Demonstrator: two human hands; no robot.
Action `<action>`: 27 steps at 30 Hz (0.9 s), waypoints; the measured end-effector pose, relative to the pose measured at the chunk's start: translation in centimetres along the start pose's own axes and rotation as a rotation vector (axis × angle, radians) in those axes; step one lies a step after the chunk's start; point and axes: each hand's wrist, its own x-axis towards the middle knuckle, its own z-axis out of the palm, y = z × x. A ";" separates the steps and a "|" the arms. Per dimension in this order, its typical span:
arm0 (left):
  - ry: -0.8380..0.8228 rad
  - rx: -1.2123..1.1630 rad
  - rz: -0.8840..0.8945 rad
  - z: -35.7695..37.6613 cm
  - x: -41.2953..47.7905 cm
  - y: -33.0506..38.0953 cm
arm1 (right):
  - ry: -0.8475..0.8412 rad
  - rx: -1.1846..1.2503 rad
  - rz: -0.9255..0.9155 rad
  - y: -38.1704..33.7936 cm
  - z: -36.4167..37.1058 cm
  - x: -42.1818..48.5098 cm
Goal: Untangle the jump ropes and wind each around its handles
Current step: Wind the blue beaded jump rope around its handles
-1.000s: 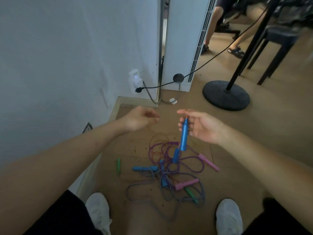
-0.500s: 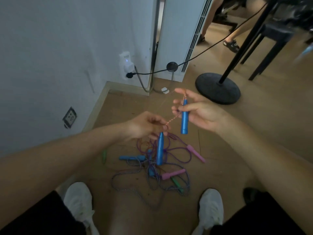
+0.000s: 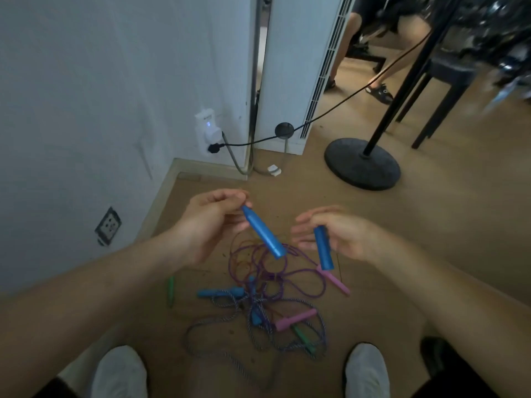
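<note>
L hand (image 3: 209, 222) mid-air w/ blue handle (image 3: 263, 232)

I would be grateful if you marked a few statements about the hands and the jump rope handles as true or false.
1. The left hand holds a blue handle. True.
2. The right hand is empty. False: it holds a second blue handle.
3. A pink handle lies on the floor. True.
4. Everything on the floor is wound neatly. False: the ropes lie tangled.
</note>
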 end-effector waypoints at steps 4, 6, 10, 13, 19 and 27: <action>0.084 0.119 0.059 -0.6 -0.5 0.2 | -0.059 0.073 -0.049 0.1 0.1 -0.3; -0.020 0.189 0.007 -0.4 -1.0 0.1 | -0.179 0.083 -0.087 0.0 0.5 -0.4; -0.111 0.148 -0.037 0.8 -1.9 -0.3 | -0.386 -0.028 -0.145 0.2 1.6 -0.7; -0.153 0.086 -0.054 1.3 -2.1 -0.5 | -0.430 -0.131 -0.210 0.6 2.6 -0.8; -0.083 0.179 0.007 1.5 -1.7 -0.4 | -0.384 -0.332 -0.303 1.3 3.5 -1.4; -0.133 0.655 0.149 -0.3 0.1 0.0 | -0.484 -0.479 -0.243 0.3 2.6 -1.9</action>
